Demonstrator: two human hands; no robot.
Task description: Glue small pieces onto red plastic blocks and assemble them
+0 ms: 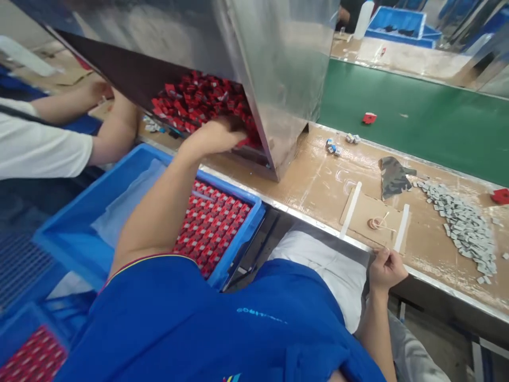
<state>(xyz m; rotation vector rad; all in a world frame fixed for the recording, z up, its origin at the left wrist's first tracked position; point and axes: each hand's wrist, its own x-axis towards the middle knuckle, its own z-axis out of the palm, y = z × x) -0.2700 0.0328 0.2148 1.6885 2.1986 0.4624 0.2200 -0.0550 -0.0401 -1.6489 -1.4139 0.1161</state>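
My left hand [218, 137] reaches into the opening of a metal hopper [278, 95], at a heap of small red plastic parts [194, 103]. Its thumb shows, but the fingers are hidden among the parts. At the table's front edge is my right hand [386, 269], its fingers curled closed; whatever they may hold is hidden. Just beyond it lies a piece of cardboard [360, 212] taped down with white strips, with a small round container [374, 223] and thin sticks on it. A pile of small grey pieces [463, 225] spreads to the right.
Below my left arm, a blue crate [254, 209] holds rows of red parts. A camouflage cloth [393, 178] lies near the green belt [417, 106], which carries a red part [369, 118]. At left, another person's arms [115, 124] work beside the hopper.
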